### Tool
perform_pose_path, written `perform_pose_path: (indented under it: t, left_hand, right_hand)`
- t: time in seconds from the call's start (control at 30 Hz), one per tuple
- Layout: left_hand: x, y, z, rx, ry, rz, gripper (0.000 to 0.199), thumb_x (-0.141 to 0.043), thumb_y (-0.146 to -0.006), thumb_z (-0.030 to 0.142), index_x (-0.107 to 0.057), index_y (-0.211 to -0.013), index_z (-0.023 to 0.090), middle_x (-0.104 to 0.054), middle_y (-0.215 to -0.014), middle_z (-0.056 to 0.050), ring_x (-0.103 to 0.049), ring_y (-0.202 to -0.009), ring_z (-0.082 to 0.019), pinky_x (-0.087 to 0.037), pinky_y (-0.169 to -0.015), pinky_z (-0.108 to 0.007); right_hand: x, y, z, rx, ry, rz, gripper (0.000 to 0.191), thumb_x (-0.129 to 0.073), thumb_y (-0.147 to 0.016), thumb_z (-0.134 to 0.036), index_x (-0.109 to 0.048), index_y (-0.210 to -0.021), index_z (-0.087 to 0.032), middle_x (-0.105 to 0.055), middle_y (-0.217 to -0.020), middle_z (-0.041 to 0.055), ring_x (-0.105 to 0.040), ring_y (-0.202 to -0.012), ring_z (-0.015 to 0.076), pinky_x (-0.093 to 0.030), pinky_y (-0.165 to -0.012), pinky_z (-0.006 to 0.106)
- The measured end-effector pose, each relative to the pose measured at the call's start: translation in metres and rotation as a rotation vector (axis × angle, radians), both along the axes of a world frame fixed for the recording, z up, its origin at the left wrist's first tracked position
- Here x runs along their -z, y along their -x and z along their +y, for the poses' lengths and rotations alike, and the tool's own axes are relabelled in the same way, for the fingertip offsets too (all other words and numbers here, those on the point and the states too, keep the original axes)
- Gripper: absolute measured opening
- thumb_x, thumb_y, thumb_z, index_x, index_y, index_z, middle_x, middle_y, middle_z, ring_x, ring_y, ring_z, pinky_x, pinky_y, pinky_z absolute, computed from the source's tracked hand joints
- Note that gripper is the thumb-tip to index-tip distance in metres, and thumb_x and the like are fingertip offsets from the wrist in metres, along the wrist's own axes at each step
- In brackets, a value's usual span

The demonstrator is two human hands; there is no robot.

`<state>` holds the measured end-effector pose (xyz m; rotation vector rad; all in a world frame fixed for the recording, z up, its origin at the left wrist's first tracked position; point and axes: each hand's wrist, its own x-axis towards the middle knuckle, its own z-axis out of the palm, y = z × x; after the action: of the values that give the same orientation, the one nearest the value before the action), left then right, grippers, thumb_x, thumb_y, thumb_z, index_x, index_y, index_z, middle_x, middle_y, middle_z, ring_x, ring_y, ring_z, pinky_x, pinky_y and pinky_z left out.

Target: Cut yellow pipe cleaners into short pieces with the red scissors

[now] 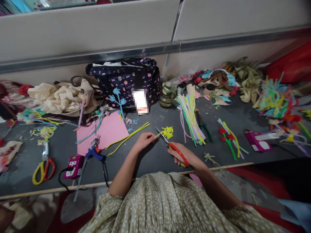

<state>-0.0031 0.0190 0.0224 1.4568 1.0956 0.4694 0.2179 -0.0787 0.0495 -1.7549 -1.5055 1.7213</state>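
Scissors (179,153), blades parted, sit gripped in the person's right hand (190,154); at their ten o'clock the left hand (143,141) pinches a short yellow stem (158,135). Yellow clippings (168,132) lie at eleven, bundled pastel stems (190,118) at one.

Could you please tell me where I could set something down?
Bare tabletop shows between the pink sheet and the scissors at left, and between the red flowers and the colourful pile at right. It is crowded beyond the right hand, with yellow clippings and pastel stems.
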Motion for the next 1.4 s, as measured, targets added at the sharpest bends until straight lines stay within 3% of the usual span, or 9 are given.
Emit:
perform_pose_path:
  t: [0.27, 0.5, 0.8, 1.03, 1.2, 1.4]
  left_hand:
    - [0.003, 0.008, 0.0, 0.089, -0.07, 0.079, 0.038, -0.056, -0.08, 0.049, -0.07, -0.077, 0.013, -0.061, -0.064, -0.002, -0.048, -0.058, -0.011, -0.037, -0.056, -0.022]
    - [0.006, 0.009, 0.002, 0.053, -0.091, 0.112, 0.036, -0.056, -0.078, 0.046, -0.071, -0.075, 0.014, -0.06, -0.065, -0.002, -0.049, -0.062, -0.013, -0.037, -0.057, -0.022]
    - [0.005, 0.009, 0.004, 0.065, -0.087, 0.148, 0.032, -0.056, -0.078, 0.043, -0.073, -0.076, 0.016, -0.063, -0.065, -0.002, -0.053, -0.062, -0.014, -0.037, -0.056, -0.022]
    - [0.005, 0.009, 0.004, 0.057, -0.095, 0.153, 0.031, -0.057, -0.078, 0.043, -0.072, -0.075, 0.017, -0.064, -0.065, -0.001, -0.054, -0.062, -0.013, -0.037, -0.058, -0.022]
    - [0.005, 0.01, 0.003, 0.023, 0.001, 0.077, 0.034, -0.059, -0.077, 0.046, -0.072, -0.077, 0.015, -0.063, -0.065, -0.002, -0.053, -0.06, -0.012, -0.036, -0.056, -0.021]
    - [0.002, 0.012, 0.002, -0.085, 0.124, -0.055, 0.044, -0.064, -0.073, 0.054, -0.073, -0.083, 0.013, -0.06, -0.064, -0.003, -0.051, -0.058, -0.011, -0.036, -0.054, -0.021]
  right_hand:
    - [0.005, -0.005, 0.001, -0.001, 0.032, 0.018, 0.032, -0.045, -0.091, -0.042, -0.053, -0.112, -0.019, -0.057, -0.047, -0.0052, -0.054, -0.033, 0.0116, -0.039, -0.033, 0.016]
    - [-0.001, -0.001, 0.006, -0.01, 0.063, -0.026, 0.028, -0.046, -0.09, -0.036, -0.054, -0.111, -0.019, -0.054, -0.042, -0.0056, -0.054, -0.033, 0.0129, -0.039, -0.034, 0.016]
    - [0.015, 0.003, 0.002, 0.071, 0.089, 0.007, 0.034, -0.051, -0.087, -0.035, -0.05, -0.119, -0.023, -0.052, -0.044, -0.0088, -0.053, -0.031, 0.012, -0.036, -0.031, 0.016]
    - [0.012, 0.008, 0.001, 0.064, 0.091, 0.002, 0.029, -0.046, -0.089, -0.035, -0.048, -0.116, -0.023, -0.047, -0.039, -0.0104, -0.051, -0.029, 0.0116, -0.033, -0.031, 0.014]
    - [0.009, 0.012, 0.003, 0.071, 0.088, 0.001, 0.024, -0.043, -0.089, -0.034, -0.047, -0.11, -0.023, -0.047, -0.038, -0.0104, -0.05, -0.029, 0.0115, -0.031, -0.031, 0.013]
    - [0.022, 0.003, 0.003, 0.079, 0.102, 0.035, 0.038, -0.049, -0.087, -0.035, -0.046, -0.122, -0.021, -0.058, -0.046, -0.0053, -0.058, -0.037, 0.0138, -0.04, -0.037, 0.016]
